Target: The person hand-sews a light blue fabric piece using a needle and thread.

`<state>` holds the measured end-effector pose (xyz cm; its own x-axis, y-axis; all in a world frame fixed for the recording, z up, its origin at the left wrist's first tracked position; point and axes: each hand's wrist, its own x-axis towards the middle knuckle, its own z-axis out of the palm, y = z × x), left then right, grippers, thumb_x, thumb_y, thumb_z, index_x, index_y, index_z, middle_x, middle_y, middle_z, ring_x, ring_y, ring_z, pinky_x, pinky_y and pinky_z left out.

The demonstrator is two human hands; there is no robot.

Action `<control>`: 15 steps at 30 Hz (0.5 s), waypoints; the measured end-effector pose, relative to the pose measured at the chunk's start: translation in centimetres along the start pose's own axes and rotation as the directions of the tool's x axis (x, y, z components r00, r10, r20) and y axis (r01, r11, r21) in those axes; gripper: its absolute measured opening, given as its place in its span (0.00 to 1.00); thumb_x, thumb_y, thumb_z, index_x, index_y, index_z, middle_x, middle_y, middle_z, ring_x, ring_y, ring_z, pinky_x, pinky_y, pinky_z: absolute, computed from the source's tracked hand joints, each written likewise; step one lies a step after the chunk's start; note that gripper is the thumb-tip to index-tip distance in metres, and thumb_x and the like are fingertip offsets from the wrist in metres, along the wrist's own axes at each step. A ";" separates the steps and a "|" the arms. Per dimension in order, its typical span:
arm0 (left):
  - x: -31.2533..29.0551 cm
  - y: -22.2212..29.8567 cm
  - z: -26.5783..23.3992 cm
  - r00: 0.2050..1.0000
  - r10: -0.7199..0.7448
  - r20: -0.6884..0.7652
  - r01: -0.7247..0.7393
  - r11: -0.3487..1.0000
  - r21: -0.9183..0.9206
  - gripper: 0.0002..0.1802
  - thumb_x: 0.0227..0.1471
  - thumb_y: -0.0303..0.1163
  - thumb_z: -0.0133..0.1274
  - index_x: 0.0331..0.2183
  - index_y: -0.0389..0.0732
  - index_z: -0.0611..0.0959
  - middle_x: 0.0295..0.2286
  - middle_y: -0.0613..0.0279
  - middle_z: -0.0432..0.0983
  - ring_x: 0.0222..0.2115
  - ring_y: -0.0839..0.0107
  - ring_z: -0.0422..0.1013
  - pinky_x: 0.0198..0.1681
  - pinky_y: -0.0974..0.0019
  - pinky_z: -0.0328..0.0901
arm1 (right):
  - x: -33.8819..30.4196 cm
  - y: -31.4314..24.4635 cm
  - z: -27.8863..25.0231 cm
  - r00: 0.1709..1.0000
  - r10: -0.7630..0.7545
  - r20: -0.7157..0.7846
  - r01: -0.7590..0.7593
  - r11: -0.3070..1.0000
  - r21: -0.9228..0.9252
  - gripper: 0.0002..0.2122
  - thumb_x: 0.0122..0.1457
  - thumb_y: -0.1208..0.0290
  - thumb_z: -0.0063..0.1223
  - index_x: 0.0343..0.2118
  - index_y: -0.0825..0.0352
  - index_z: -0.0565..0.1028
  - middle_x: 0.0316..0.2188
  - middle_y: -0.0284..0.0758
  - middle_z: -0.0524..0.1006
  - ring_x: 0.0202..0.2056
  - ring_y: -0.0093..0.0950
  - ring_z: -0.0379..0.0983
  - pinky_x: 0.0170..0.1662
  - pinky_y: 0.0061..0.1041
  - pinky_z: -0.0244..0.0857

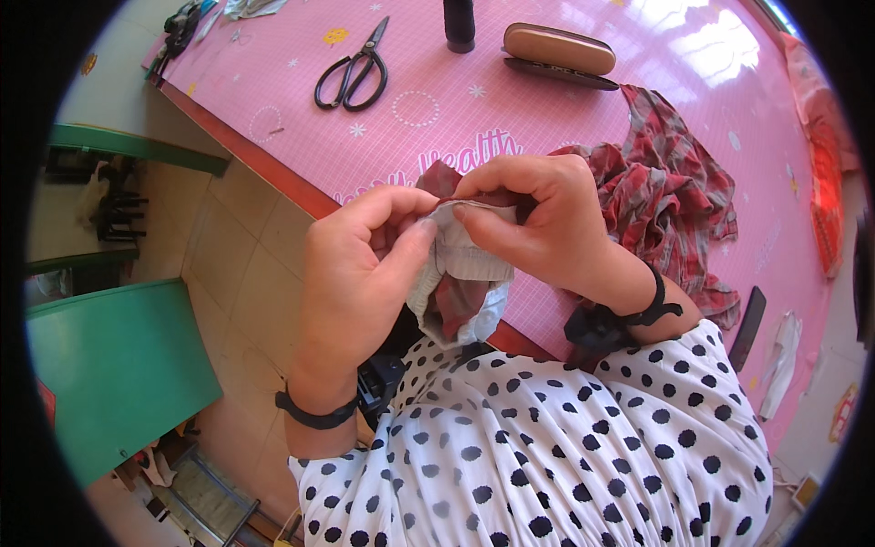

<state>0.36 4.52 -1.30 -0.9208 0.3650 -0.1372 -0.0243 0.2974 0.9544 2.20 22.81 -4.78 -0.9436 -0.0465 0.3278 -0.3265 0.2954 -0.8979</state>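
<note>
In front of my body, both hands pinch the edge of a light grey and red plaid piece of fabric [476,259]. My left hand [363,260] holds the edge between thumb and fingertips. Close beside it, my right hand [545,214] grips the same edge, thumb on top. Below the fingers the fabric hangs in folds, its pale side and a gathered band showing, with red plaid inside. A larger red and grey plaid cloth [670,196] lies crumpled to the right of my right hand. Whether the two pieces join is hidden behind that hand.
On the pink patterned table [273,146] lie black-handled scissors [355,77], a black thread spool [459,25], a brown glasses case [561,55], a dark flat object [748,328] and a white cloth strip [781,365]. A green table [123,369] stands at the lower left.
</note>
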 end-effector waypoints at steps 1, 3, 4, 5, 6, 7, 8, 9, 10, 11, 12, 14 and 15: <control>0.0 0.2 -0.2 1.000 -0.019 0.021 0.020 0.999 -0.032 0.08 0.50 0.20 0.51 0.34 0.31 0.80 0.24 0.69 0.74 0.24 0.86 0.66 0.27 0.79 0.61 | 0.0 0.0 -0.1 1.000 0.002 -0.003 -0.002 1.000 0.001 0.05 0.45 0.76 0.59 0.26 0.71 0.78 0.16 0.36 0.75 0.19 0.16 0.72 0.23 0.17 0.66; 0.0 0.3 -0.6 0.997 -0.040 0.062 0.045 0.996 -0.071 0.08 0.50 0.19 0.51 0.35 0.31 0.80 0.25 0.70 0.73 0.25 0.87 0.65 0.28 0.80 0.61 | 0.0 0.0 -0.2 1.000 0.006 0.008 -0.006 1.000 0.006 0.05 0.46 0.76 0.59 0.27 0.71 0.78 0.16 0.36 0.76 0.19 0.15 0.72 0.24 0.17 0.67; 0.0 0.4 -0.8 0.996 -0.044 0.082 0.050 0.996 -0.078 0.08 0.49 0.19 0.51 0.35 0.31 0.80 0.25 0.71 0.73 0.25 0.87 0.65 0.28 0.80 0.61 | 0.0 0.0 -0.2 1.000 0.007 0.015 -0.007 1.000 0.009 0.06 0.46 0.75 0.59 0.27 0.71 0.78 0.16 0.36 0.76 0.19 0.15 0.72 0.24 0.17 0.67; 0.0 0.4 -1.0 0.994 -0.047 0.101 0.055 0.995 -0.085 0.08 0.49 0.19 0.51 0.35 0.30 0.80 0.25 0.71 0.73 0.25 0.87 0.66 0.28 0.80 0.61 | 0.1 0.0 -0.2 0.999 0.030 0.023 -0.031 0.999 0.037 0.06 0.46 0.75 0.59 0.27 0.71 0.78 0.16 0.35 0.76 0.20 0.14 0.71 0.24 0.17 0.66; 0.1 0.4 -1.1 0.992 -0.047 0.118 0.059 0.993 -0.099 0.08 0.49 0.19 0.51 0.35 0.31 0.80 0.25 0.71 0.73 0.25 0.87 0.66 0.28 0.80 0.61 | 0.1 -0.1 -0.3 0.998 0.054 0.032 -0.056 0.996 0.063 0.06 0.47 0.76 0.58 0.27 0.71 0.78 0.16 0.34 0.76 0.20 0.14 0.71 0.24 0.17 0.66; 0.1 0.3 -1.2 0.990 -0.048 0.135 0.063 0.992 -0.112 0.08 0.49 0.19 0.51 0.35 0.31 0.80 0.25 0.70 0.73 0.25 0.87 0.66 0.28 0.80 0.61 | 0.1 -0.1 -0.3 0.996 0.077 0.041 -0.080 0.993 0.089 0.06 0.47 0.76 0.58 0.27 0.71 0.78 0.16 0.34 0.76 0.20 0.13 0.70 0.24 0.17 0.66; 0.2 0.3 -1.3 0.987 -0.048 0.152 0.068 0.990 -0.126 0.09 0.49 0.19 0.51 0.35 0.31 0.80 0.25 0.70 0.73 0.26 0.87 0.66 0.28 0.81 0.61 | 0.2 0.0 -0.4 0.993 0.093 0.068 -0.101 0.988 0.121 0.06 0.47 0.76 0.58 0.27 0.72 0.78 0.17 0.33 0.75 0.21 0.13 0.70 0.24 0.16 0.65; 0.2 0.3 -1.4 0.985 -0.054 0.162 0.078 0.987 -0.141 0.09 0.49 0.19 0.51 0.35 0.31 0.80 0.25 0.70 0.73 0.25 0.87 0.66 0.27 0.81 0.60 | 0.3 -0.1 -0.6 0.990 0.107 0.096 -0.121 0.981 0.152 0.06 0.48 0.76 0.58 0.28 0.72 0.78 0.17 0.32 0.75 0.21 0.12 0.69 0.25 0.16 0.64; 0.2 0.3 -1.5 0.983 -0.061 0.173 0.088 0.984 -0.157 0.09 0.49 0.19 0.51 0.36 0.31 0.80 0.25 0.70 0.73 0.24 0.87 0.66 0.27 0.81 0.60 | 0.4 0.0 -0.7 0.985 0.120 0.124 -0.142 0.973 0.183 0.06 0.48 0.76 0.57 0.28 0.72 0.78 0.18 0.31 0.75 0.22 0.12 0.68 0.25 0.15 0.64; 0.2 0.3 -1.6 0.981 -0.067 0.184 0.099 0.980 -0.172 0.10 0.49 0.19 0.51 0.36 0.31 0.80 0.24 0.70 0.73 0.24 0.87 0.65 0.26 0.81 0.60 | 0.5 0.0 -0.9 0.973 0.155 0.172 -0.193 0.953 0.232 0.06 0.48 0.76 0.57 0.28 0.72 0.78 0.18 0.31 0.75 0.22 0.12 0.68 0.25 0.15 0.63; 0.3 0.3 -1.8 0.976 -0.077 0.203 0.115 0.977 -0.180 0.10 0.49 0.19 0.51 0.36 0.31 0.81 0.24 0.71 0.73 0.23 0.87 0.65 0.25 0.81 0.59 | 0.5 0.0 -1.1 0.958 0.188 0.218 -0.245 0.929 0.276 0.06 0.49 0.76 0.57 0.29 0.73 0.78 0.19 0.30 0.75 0.23 0.12 0.67 0.26 0.15 0.63; 0.4 0.2 -2.0 0.966 -0.099 0.240 0.148 0.970 -0.196 0.10 0.48 0.20 0.51 0.36 0.32 0.81 0.23 0.71 0.73 0.21 0.87 0.64 0.23 0.82 0.57 | 0.7 0.2 -1.3 0.935 0.209 0.287 -0.302 0.895 0.330 0.06 0.50 0.75 0.56 0.29 0.73 0.77 0.20 0.29 0.75 0.24 0.12 0.67 0.27 0.14 0.63; 0.5 0.1 -2.0 0.964 -0.087 0.251 0.141 0.969 -0.204 0.11 0.48 0.20 0.51 0.36 0.32 0.81 0.22 0.71 0.72 0.20 0.87 0.63 0.22 0.82 0.56 | 0.8 0.2 -1.5 0.929 0.201 0.309 -0.306 0.889 0.341 0.07 0.50 0.75 0.56 0.30 0.73 0.77 0.21 0.29 0.75 0.25 0.12 0.67 0.28 0.14 0.63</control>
<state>-0.85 2.93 -0.73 -0.7881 0.5471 -0.2820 -0.2326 0.1595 0.9594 1.49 24.24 -4.33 -0.9597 -0.2790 0.0328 -0.0199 -0.0490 -0.9986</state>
